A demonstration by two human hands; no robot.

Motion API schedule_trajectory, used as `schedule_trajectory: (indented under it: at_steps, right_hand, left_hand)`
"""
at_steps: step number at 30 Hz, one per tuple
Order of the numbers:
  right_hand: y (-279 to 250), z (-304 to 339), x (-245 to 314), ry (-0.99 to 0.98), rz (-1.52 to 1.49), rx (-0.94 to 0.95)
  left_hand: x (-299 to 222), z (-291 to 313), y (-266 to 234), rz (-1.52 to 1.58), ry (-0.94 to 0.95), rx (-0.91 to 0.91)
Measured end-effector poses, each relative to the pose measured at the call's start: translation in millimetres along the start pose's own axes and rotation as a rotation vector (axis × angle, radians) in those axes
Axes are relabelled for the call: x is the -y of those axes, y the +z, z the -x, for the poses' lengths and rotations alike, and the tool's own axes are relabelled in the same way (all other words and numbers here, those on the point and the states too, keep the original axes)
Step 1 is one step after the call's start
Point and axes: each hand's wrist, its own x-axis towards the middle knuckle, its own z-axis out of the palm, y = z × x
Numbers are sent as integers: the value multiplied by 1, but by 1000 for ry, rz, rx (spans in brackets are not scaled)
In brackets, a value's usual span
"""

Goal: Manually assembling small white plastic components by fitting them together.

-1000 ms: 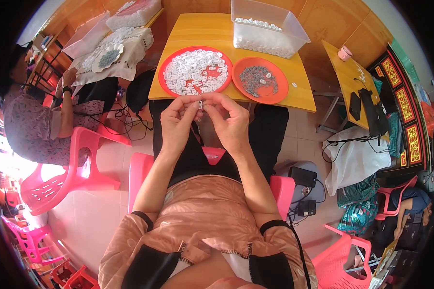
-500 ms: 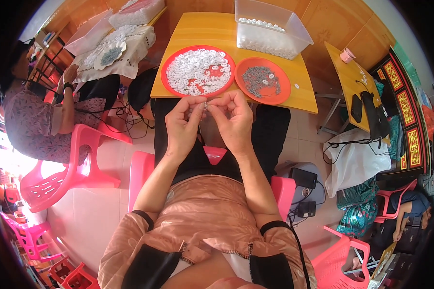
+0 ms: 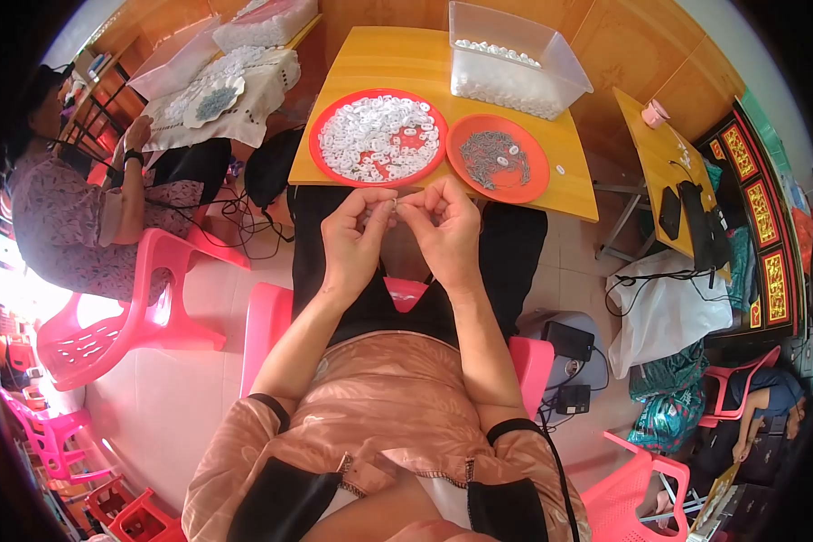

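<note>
My left hand (image 3: 352,239) and my right hand (image 3: 444,230) meet just in front of the table's near edge, both closed in a pinch with fingertips touching. A small white plastic piece (image 3: 394,204) shows between them, mostly covered by the fingers. Whatever else the right fingertips grip is too small to make out. Just beyond my hands, a red round tray (image 3: 314,144) holds many loose white oval plastic pieces (image 3: 357,135). To its right, an orange-red plate (image 3: 535,181) carries a heap of small grey metal parts (image 3: 488,154) with a few white pieces among them.
Both dishes stand on a yellow table (image 3: 379,59), with a clear plastic bin (image 3: 565,81) of white pieces behind. At left, another person (image 3: 90,217) sits by a cloth-covered table (image 3: 266,90). A pink chair (image 3: 144,298) stands at left; a side table (image 3: 641,126) at right.
The pinched fingers have shifted slightly, and less of the small white piece shows between them. The whole view has moved a little, with the table now slightly farther right and lower.
</note>
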Motion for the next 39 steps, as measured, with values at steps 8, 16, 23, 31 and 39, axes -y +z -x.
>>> schedule_trajectory:
  at_steps: [8, 16, 23, 31, 39]
  right_hand:
    - [-10, -5, -7, 100, 14, 58]
    - [-35, -53, -52, -43, 597, 22]
    - [-17, -106, -99, -214, 1181, 67]
    - [-8, -133, -104, -106, 1499, 346]
    - [-9, -142, -113, -199, 1472, 353]
  left_hand:
    - [10, -4, -2, 188, -105, 50]
    - [10, -22, -27, 349, -207, -115]
    - [5, -20, -30, 374, -223, -120]
    - [6, -16, -29, 372, -246, -101]
    - [9, -17, -30, 369, -267, -66]
